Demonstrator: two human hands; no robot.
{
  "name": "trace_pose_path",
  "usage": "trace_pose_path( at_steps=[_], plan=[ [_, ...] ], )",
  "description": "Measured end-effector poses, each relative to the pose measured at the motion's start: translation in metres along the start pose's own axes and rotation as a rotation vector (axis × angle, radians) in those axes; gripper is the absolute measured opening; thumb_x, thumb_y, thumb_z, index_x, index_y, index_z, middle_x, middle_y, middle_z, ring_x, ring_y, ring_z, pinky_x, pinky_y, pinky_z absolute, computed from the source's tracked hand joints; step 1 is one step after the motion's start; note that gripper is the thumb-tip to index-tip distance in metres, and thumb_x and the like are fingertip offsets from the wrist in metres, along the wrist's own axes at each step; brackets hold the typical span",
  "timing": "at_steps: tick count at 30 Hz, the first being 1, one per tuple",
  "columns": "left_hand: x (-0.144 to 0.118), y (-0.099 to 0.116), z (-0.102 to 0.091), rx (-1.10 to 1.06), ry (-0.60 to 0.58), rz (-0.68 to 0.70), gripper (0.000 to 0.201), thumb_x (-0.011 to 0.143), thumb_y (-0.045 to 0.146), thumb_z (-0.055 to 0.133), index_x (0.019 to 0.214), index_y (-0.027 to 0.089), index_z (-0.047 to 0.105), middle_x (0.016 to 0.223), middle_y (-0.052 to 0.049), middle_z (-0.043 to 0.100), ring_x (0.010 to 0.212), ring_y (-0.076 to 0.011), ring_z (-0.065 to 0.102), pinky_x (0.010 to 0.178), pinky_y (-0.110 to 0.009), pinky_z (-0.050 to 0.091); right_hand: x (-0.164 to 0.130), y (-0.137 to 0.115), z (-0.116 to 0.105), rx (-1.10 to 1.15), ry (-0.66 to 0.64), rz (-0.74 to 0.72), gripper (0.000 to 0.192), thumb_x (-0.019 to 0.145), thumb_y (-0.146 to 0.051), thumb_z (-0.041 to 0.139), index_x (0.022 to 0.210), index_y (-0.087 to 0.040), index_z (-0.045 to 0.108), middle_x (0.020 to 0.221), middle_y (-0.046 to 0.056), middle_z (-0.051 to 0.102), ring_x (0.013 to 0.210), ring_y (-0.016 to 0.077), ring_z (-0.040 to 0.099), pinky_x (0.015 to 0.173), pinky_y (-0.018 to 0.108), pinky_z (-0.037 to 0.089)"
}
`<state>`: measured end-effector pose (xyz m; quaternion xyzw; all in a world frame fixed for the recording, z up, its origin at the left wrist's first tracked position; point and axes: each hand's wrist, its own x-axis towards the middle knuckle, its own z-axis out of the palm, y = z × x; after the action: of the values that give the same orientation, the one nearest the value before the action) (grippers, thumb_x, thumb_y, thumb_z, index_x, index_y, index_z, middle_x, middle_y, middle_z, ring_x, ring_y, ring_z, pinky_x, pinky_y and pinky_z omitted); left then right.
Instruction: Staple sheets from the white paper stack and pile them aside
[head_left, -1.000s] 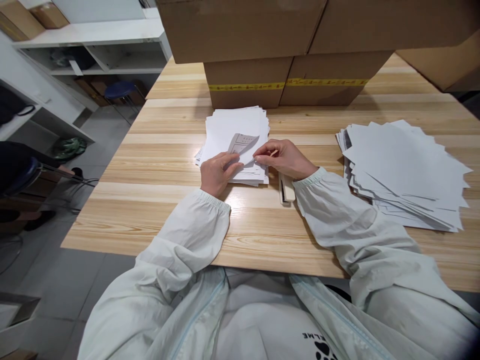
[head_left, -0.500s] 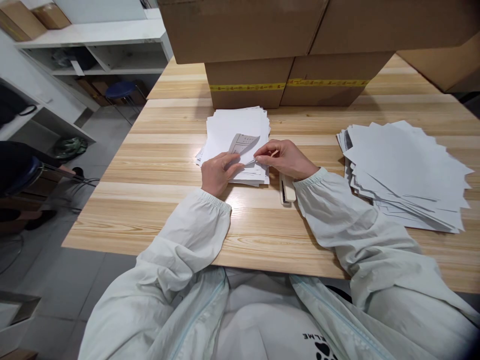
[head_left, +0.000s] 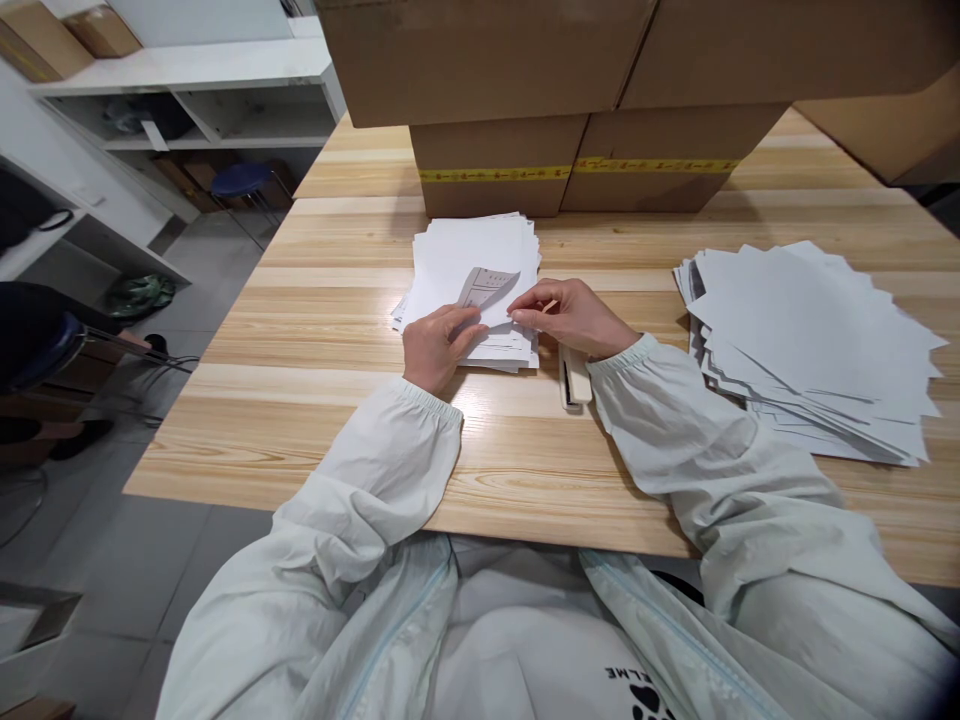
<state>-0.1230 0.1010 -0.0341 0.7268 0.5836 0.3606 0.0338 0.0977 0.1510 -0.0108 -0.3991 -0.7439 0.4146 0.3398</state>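
Observation:
A stack of white paper (head_left: 472,245) lies on the table before me, its edges uneven. The near right corner of a top sheet (head_left: 487,287) is lifted and curled back, so print shows on its underside. With thumb and fingertips, my right hand (head_left: 574,315) pinches paper at the stack's right side. My left hand (head_left: 439,345) is closed with its thumb and fingers on the curled sheet at the stack's near left. Beside the stack, partly under my right wrist, lies a cream stapler (head_left: 574,380).
A larger fanned pile of paper (head_left: 810,330) sits at the right of the wooden table (head_left: 300,420). Stacked cardboard boxes (head_left: 495,150) stand behind the paper. On the left are white shelves (head_left: 210,65), a blue stool (head_left: 241,178) and a seated person's legs (head_left: 52,435).
Both hands keep nearly the same place. The paper at my right fingertips has shifted very slightly; the rest looks unchanged.

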Motion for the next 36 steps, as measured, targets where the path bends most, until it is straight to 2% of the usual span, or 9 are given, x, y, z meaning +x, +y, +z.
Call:
trace_pose_path(
  at_steps=[9,22,28,32,36],
  plan=[
    [-0.001,-0.001,0.001,-0.001,0.03,0.021,0.018,0.086,0.037,0.073,0.099,0.026,0.08,0.091,-0.002,0.079,0.075,-0.0171,0.07,0.064,-0.029,0.047,-0.001,-0.005,0.001,0.04,0.008,0.038,0.023,0.074,-0.04,0.077,0.081,-0.017,0.078,0.08,0.005,0.073,0.07,0.0148,0.06,0.065,0.029,0.046],
    [0.0,0.003,-0.002,-0.008,-0.001,-0.015,0.019,0.084,0.038,0.074,0.099,0.027,0.079,0.094,-0.002,0.079,0.08,-0.0181,0.07,0.068,-0.03,0.049,-0.001,-0.003,0.003,0.032,0.024,0.043,0.027,0.075,-0.043,0.075,0.08,-0.017,0.077,0.078,0.005,0.071,0.068,0.0147,0.057,0.063,0.03,0.045],
    [-0.001,0.007,0.002,0.018,0.016,-0.019,0.024,0.081,0.043,0.077,0.098,0.027,0.079,0.094,-0.002,0.079,0.082,-0.0195,0.071,0.068,-0.031,0.048,-0.001,-0.003,0.004,0.001,0.033,0.021,0.025,0.077,-0.041,0.074,0.079,-0.017,0.077,0.079,0.004,0.07,0.069,0.0146,0.057,0.064,0.03,0.045],
    [-0.002,0.011,0.004,0.081,0.007,-0.005,0.032,0.077,0.049,0.08,0.099,0.025,0.079,0.096,-0.004,0.079,0.084,-0.0219,0.072,0.065,-0.031,0.047,0.0,-0.004,-0.002,-0.008,-0.033,0.007,0.027,0.068,-0.038,0.082,0.085,-0.017,0.078,0.081,0.003,0.069,0.07,0.0147,0.056,0.066,0.03,0.043],
    [-0.001,0.01,0.002,0.096,-0.008,-0.007,0.024,0.083,0.037,0.076,0.104,0.026,0.078,0.097,-0.004,0.079,0.083,-0.0216,0.072,0.066,-0.031,0.047,0.001,0.0,-0.007,-0.033,-0.101,-0.048,0.033,0.063,-0.035,0.086,0.09,-0.019,0.078,0.085,0.003,0.066,0.074,0.0159,0.055,0.068,0.031,0.043]
  ],
)
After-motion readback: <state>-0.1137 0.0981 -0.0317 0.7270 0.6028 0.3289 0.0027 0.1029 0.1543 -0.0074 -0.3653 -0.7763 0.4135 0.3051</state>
